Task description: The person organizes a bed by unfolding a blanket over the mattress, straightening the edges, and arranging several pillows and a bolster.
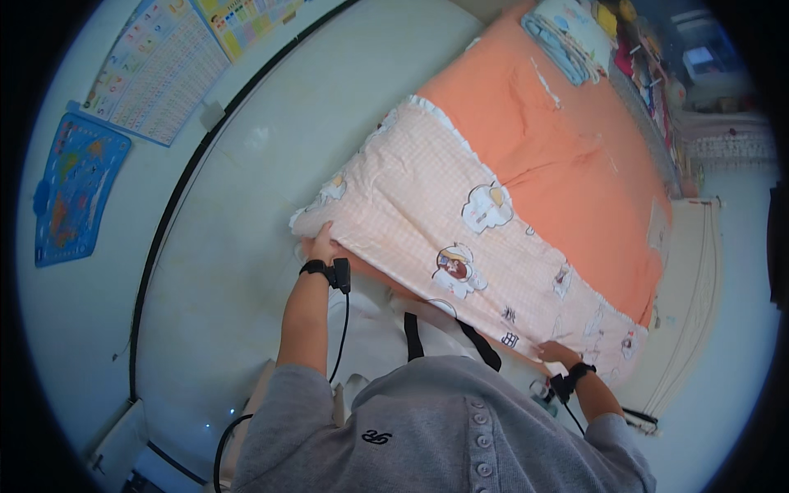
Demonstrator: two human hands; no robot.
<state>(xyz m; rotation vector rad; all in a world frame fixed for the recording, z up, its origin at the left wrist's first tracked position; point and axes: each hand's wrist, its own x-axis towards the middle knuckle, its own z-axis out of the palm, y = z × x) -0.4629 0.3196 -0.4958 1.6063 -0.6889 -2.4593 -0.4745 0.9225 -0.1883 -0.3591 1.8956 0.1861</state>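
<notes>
A pale pink checked quilt (399, 193) with cartoon patches and a white ruffled edge lies across the near part of the bed. Beneath and beyond it spreads a plain orange bed cover (567, 148). My left hand (323, 245) grips the quilt's near left corner, its fingers partly hidden by the fabric. At the near edge farther right, my right hand (559, 353) is closed on the same quilt, with the fingertips hard to make out. Between the two hands, the quilt's edge runs fairly straight. Both wrists wear black straps with small cabled devices.
A white wall (246, 156) with a dark strip stands left of the bed, carrying a blue map (80, 189) and charts (156, 74). Folded blue bedding (563, 45) lies at the far end. A pale folding panel (690, 304) is at the right.
</notes>
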